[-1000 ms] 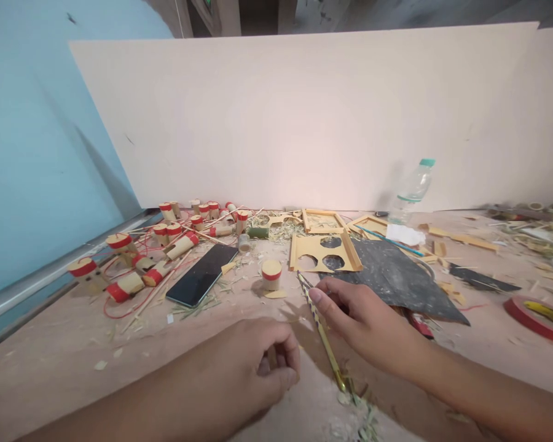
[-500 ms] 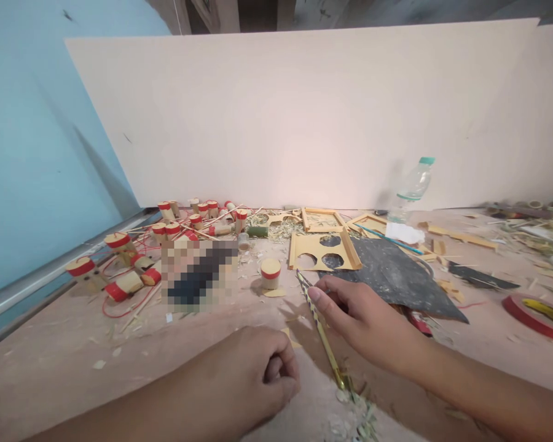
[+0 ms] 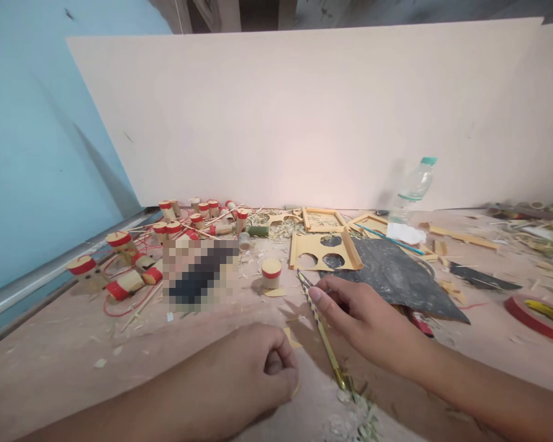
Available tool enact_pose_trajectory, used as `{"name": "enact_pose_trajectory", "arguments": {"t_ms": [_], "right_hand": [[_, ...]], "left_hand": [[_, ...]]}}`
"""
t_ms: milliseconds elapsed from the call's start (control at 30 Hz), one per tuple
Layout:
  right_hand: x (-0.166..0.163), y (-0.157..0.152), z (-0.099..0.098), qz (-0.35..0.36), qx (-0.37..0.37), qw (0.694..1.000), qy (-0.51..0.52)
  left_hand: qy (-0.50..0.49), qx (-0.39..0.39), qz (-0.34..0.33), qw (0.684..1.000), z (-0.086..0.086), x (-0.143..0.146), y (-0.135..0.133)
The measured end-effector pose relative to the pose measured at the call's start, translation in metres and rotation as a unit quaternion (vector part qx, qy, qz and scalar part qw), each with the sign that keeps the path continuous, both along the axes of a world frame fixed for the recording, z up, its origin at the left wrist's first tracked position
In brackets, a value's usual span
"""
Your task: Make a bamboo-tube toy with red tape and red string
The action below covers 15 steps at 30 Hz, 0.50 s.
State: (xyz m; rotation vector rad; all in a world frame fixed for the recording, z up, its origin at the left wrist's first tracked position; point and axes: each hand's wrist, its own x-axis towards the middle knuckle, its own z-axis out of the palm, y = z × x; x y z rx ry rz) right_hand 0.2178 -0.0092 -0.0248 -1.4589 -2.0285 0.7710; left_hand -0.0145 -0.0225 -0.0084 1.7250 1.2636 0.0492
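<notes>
My right hand point(image 3: 350, 307) is closed in a pinch at the pointed end of a patterned pencil point(image 3: 321, 334). Beside the pencil's point, a thin dark pointed piece runs into my fingers; its kind is hidden. The pencil's golden end lies among shavings. Curled into a loose fist, my left hand point(image 3: 267, 368) rests low in the middle. A small yellowish edge shows under its fingers, but what they hold is hidden. Ahead of both hands stands a short round cylinder point(image 3: 271, 276) with a pale top and a red band.
Several red-banded cylinders point(image 3: 120, 240) with strings and sticks crowd the left. A yellow frame with round holes point(image 3: 322, 250) lies by a black sheet point(image 3: 405, 276). Behind it stands a clear bottle point(image 3: 417, 184); red tape point(image 3: 518, 316) lies right. A white board point(image 3: 281, 123) rises behind.
Both hands are almost still. The fingers of my left hand have shifted slightly, and a yellowish edge now shows beneath them. The camera view has moved a little.
</notes>
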Motion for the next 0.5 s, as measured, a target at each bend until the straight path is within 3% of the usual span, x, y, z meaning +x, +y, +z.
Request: {"name": "enact_pose_trajectory", "arguments": {"t_ms": [233, 400, 500], "right_hand": [[0.001, -0.001, 0.0, -0.001, -0.008, 1.0, -0.001], [0.0, -0.002, 0.001, -0.003, -0.007, 1.0, 0.002], [0.001, -0.002, 0.001, -0.001, -0.007, 1.0, 0.004]], "left_hand": [[0.063, 0.037, -0.022, 0.997, 0.003, 0.002, -0.006], [0.012, 0.053, -0.02, 0.998, 0.006, 0.0, -0.002], [-0.021, 0.094, -0.066, 0.993, 0.013, -0.002, 0.005]]}}
